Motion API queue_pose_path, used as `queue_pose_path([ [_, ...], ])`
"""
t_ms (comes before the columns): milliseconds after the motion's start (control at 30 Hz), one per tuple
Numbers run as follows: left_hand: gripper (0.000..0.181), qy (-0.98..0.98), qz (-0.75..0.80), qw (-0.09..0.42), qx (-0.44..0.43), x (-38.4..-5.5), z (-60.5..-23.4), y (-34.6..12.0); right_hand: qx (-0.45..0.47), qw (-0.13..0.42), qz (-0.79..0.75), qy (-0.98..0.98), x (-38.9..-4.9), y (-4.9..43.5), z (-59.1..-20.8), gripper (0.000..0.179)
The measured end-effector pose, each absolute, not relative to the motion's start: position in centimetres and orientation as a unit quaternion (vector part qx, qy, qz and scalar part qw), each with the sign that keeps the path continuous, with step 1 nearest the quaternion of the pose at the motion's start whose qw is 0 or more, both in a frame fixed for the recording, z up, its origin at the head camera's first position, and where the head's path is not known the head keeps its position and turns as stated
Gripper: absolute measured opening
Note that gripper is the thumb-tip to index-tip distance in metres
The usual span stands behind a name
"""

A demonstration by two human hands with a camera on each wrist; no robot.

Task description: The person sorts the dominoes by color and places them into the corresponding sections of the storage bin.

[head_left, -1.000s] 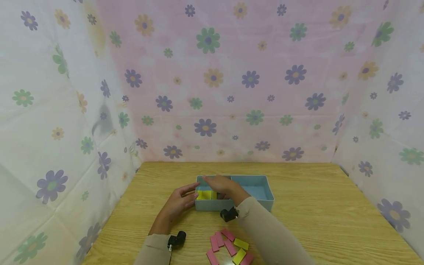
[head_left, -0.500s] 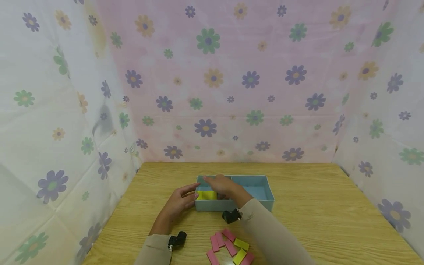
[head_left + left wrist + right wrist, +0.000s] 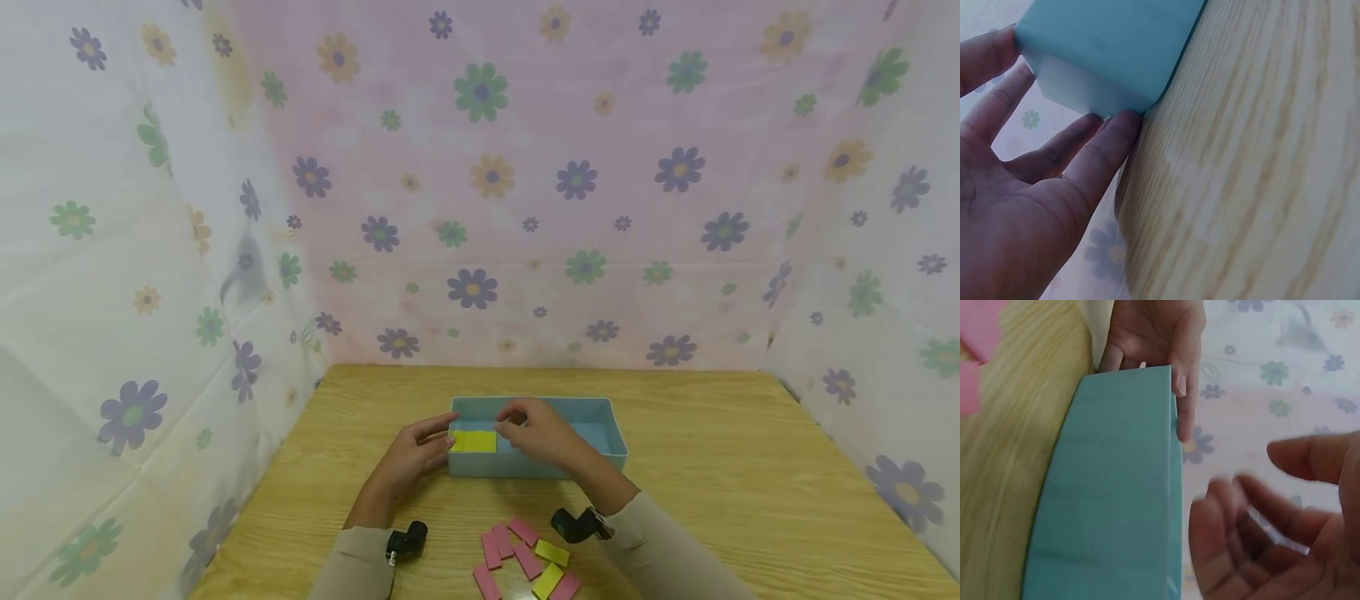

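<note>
A light blue box stands on the table, its long side facing me. Yellow rectangular blocks lie side by side in its left front corner. My left hand touches the box's left end. In the left wrist view its fingers are spread, with the tips against the end wall. Over the middle of the box, my right hand has its fingers loosely bent. The right wrist view shows nothing between this hand's thumb and fingers. Part of the box's inside is hidden behind the right hand.
Several pink blocks and two yellow blocks lie loosely on the wooden table in front of the box, between my forearms. Flowered cloth hangs behind the table and on both sides.
My right hand has come up out of the left part of the box and moved right, uncovering more of the yellow blocks. My left hand keeps its place. The head view has shifted slightly.
</note>
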State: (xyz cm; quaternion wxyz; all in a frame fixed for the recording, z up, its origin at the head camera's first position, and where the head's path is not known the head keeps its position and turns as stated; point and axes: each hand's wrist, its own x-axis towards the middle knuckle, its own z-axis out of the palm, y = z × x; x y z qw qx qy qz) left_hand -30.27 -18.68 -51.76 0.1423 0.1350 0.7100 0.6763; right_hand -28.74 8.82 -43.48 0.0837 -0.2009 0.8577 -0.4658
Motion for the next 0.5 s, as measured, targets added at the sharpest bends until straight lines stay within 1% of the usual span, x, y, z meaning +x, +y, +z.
queue_pose_path([
  [67, 0.052, 0.708, 0.678, 0.142, 0.136, -30.3, -51.8, -18.6, -0.237, 0.070, -0.458, 0.854, -28.0, 9.8, -43.8, 0.020],
  [167, 0.053, 0.707, 0.679, 0.143, 0.136, -30.4, -51.7, -18.6, -0.272, 0.069, -0.451, 0.848, -26.9, 11.3, -44.1, 0.018],
  [333, 0.053, 0.707, 0.679, 0.144, 0.132, -30.3, -51.7, -18.5, -0.280, 0.087, -0.448, 0.845, -25.5, 13.1, -44.6, 0.015],
  [500, 0.054, 0.705, 0.681, 0.146, 0.133, -30.2, -51.6, -18.5, -0.288, 0.103, -0.444, 0.842, -25.0, 14.3, -45.2, 0.013],
])
